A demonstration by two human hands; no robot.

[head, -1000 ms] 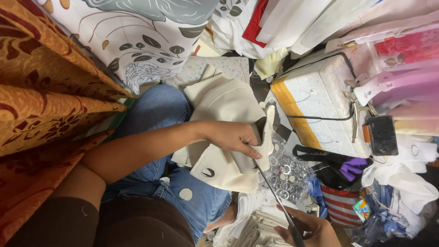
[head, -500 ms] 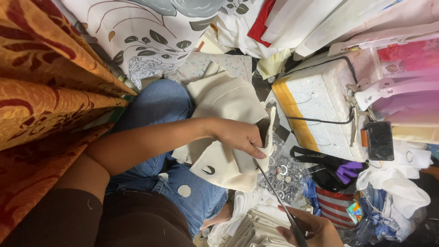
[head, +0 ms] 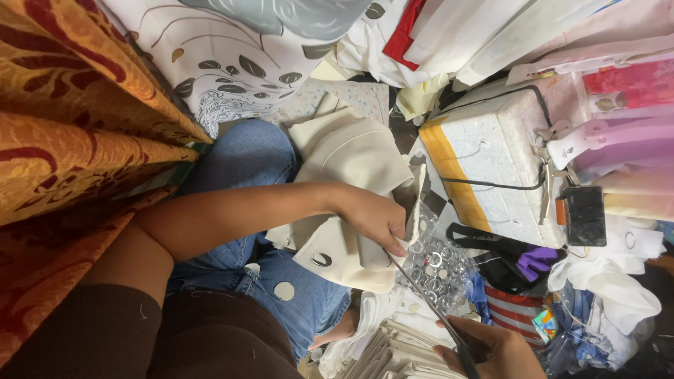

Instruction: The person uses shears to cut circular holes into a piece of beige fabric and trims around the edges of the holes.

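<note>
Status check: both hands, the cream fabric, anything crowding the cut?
Left hand grips cream fabric on the lap. Right hand holds scissors, blade tips at the fabric edge by the left fingers. Bag of metal rings beside the blades.

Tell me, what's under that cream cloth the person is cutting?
Blue jeans show beneath the cream cloth, and a bag of metal rings lies at its edge. Whatever lies directly beneath its middle is covered.

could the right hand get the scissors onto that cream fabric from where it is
Probably yes: the right hand holds the scissors, whose tips already meet the cream fabric by the left hand, with nothing between.
</note>
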